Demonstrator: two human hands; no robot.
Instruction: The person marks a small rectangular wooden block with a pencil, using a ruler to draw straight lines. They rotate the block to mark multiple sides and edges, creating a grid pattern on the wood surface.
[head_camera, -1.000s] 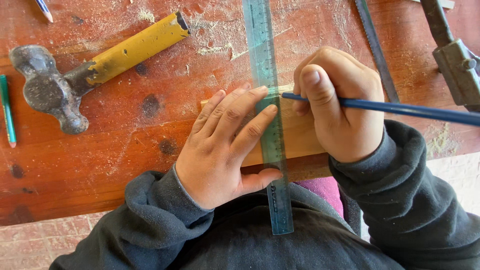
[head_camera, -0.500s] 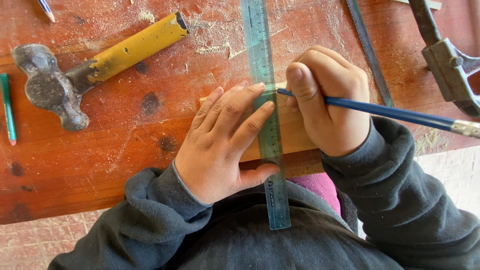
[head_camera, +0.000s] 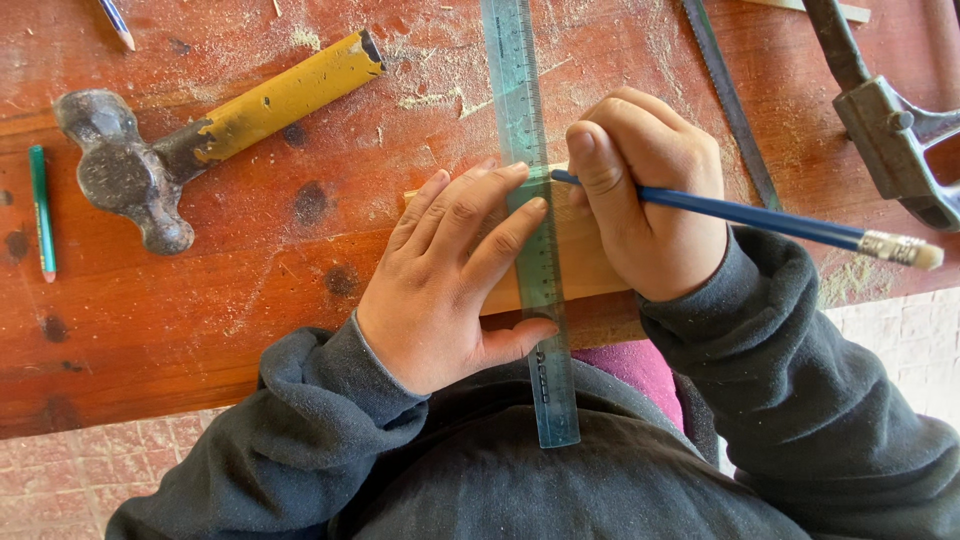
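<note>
the person leans over a worn red wooden bench (head_camera: 200, 300) dusted with sawdust. the left hand (head_camera: 450, 280) lies flat and spread, fingers pressing a clear blue-green ruler (head_camera: 527, 150) down across a small pale wood block (head_camera: 580, 265) that sits at the near edge of the bench, between the two hands. the ruler runs away from the person, its near end hanging past the bench edge over their dark sweater. the thumb tucks against the ruler's left side low down.

the right hand (head_camera: 650, 200) is curled tight around a blue pencil (head_camera: 760, 218), the tip touching the block right at the ruler's right edge, the eraser end pointing off to the right.

to the left lies a ball-peen hammer (head_camera: 200, 130) with a yellow handle, well apart from the hands. a green pencil (head_camera: 41, 210) lies near the far left edge, and another pencil tip (head_camera: 117, 22) shows at the top. on the right, a hacksaw (head_camera: 880, 120) rests with its blade running beside the right hand.
</note>
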